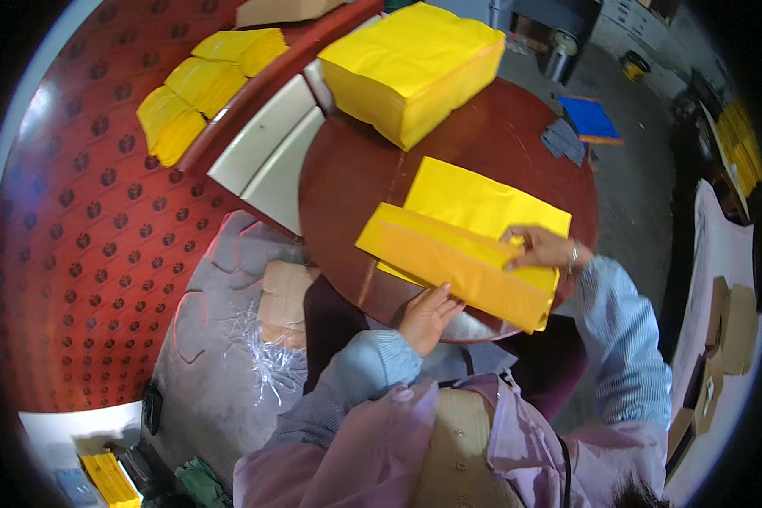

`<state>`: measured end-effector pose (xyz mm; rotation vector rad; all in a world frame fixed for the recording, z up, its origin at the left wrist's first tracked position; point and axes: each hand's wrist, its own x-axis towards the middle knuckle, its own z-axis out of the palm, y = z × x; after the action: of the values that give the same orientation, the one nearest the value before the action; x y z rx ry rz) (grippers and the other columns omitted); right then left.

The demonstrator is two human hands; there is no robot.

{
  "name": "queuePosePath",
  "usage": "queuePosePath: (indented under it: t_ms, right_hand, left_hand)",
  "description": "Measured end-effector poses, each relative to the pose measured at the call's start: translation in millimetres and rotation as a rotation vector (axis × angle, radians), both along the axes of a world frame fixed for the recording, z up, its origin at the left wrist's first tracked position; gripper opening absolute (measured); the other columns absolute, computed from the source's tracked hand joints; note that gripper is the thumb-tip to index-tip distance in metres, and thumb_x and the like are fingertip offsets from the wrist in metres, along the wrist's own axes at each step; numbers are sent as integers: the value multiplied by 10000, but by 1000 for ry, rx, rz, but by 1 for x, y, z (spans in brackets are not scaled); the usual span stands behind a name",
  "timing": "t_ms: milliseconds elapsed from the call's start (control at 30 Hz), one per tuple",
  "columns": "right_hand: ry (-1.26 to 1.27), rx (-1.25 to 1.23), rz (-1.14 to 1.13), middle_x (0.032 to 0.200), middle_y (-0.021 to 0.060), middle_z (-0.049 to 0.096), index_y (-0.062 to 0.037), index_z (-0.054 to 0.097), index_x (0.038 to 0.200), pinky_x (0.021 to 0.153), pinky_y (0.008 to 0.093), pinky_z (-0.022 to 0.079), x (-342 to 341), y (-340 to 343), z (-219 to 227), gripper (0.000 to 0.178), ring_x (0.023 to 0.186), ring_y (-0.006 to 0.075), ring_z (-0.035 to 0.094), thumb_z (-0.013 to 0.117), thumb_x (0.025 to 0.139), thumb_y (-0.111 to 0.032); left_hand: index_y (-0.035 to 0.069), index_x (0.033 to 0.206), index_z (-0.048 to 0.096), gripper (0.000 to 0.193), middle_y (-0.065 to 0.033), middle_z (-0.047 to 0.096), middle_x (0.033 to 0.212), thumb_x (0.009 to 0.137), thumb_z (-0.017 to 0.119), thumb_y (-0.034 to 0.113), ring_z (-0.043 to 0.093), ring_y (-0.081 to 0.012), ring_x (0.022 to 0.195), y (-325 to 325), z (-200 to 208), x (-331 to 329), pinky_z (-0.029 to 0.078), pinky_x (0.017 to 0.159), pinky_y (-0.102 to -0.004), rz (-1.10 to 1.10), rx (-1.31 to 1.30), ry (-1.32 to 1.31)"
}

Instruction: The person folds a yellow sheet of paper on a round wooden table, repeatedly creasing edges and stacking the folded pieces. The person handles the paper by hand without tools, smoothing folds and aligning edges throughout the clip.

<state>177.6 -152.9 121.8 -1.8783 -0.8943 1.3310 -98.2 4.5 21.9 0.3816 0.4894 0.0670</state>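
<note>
On the round brown table [347,182] lies a folded yellow paper sheet [453,258], its near flap a duller orange-yellow. Beneath it, toward the far side, is a flat yellow sheet [483,199]. My left hand [432,320] rests at the near edge of the folded sheet, fingers stretched out and touching it. Over the right part of the sheet, my right hand [543,248] has its thumb and fingers bent together at the flap's far edge. A bracelet circles the right wrist.
A tall stack of yellow paper [411,63] stands at the table's far side. Several yellow bundles [203,89] lie on a red patterned surface [102,229] at left. A grey cloth [563,141] lies near the table's right rim. Cardboard [286,303] and clear plastic strands [275,360] lie lower left.
</note>
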Motion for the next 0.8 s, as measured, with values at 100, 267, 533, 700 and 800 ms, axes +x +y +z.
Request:
queuePosePath:
  t_ms: [100,267,533,700,800]
  right_hand:
    - [122,6,-63,1092,39,739,-83,629,1329,863,280,558,-51,12,-27,510,987,117,692,886,904,-198]
    - [275,274,-310,1173,116,736,-9,571,1461,881,314,567,-125,109,-79,601,1026,183,707,823,933,-143]
    - [-178,243,-422,981,93,716,-34,557,1492,777,293,562,-147,205,-80,546,843,168,683,752,994,-146]
    - [-487,434,-421,1135,143,730,-63,677,1362,921,385,555,-160,141,-66,416,1037,306,693,749,963,-159]
    - [-917,371,-364,1333,143,678,-89,674,1375,1070,435,481,-160,89,-56,420,1257,351,605,741,966,-156]
  left_hand:
    - [15,1463,547,402,-158,630,1448,1080,609,121,610,-297,1349,30,0,-8,501,1157,-452,113,161,114]
    - [-33,1307,609,286,-159,721,1253,1030,636,33,746,-286,1121,171,-12,-14,642,937,-415,168,482,275]
    - [-60,1345,554,353,-155,717,1225,1052,665,102,765,-268,1054,309,-12,33,661,891,-402,72,724,431]
    - [-38,1367,529,455,-202,672,1297,1004,737,142,725,-314,1121,311,5,38,635,906,-431,43,984,517]
    - [-6,1431,494,580,-253,533,1474,963,779,185,569,-386,1338,288,20,18,506,1096,-502,53,1605,601]
